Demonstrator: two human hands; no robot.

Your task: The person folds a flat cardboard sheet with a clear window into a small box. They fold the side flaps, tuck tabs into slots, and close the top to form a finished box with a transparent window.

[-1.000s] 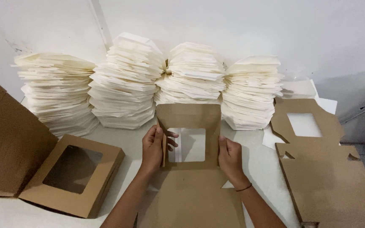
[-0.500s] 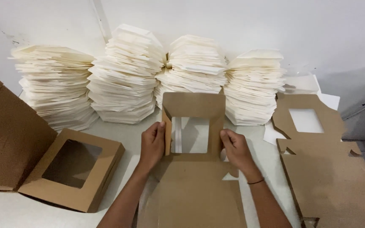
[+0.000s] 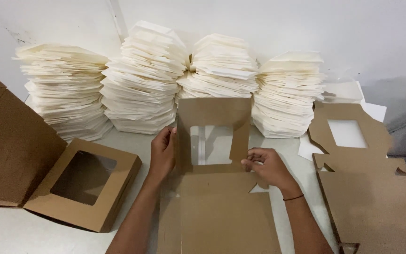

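Note:
A flat brown cardboard box blank [image 3: 214, 214] lies on the table in front of me, its windowed lid panel [image 3: 212, 112] raised upright. My left hand [image 3: 162, 153] grips the left edge of that lid panel. My right hand [image 3: 269, 165] pinches the lid's right side flap near the lower corner, folding it inward. A clear film window shows in the middle of the lid.
A finished brown box with a window [image 3: 83, 183] sits at the left, beside a large brown carton [image 3: 5, 146]. Several tall stacks of cream paper trays [image 3: 142, 80] line the wall. A pile of flat box blanks [image 3: 367, 188] lies at the right.
The lid panel has been lifted more upright. My right hand moved down and inward, and the right side flap now bends in. The left side flap is also turned.

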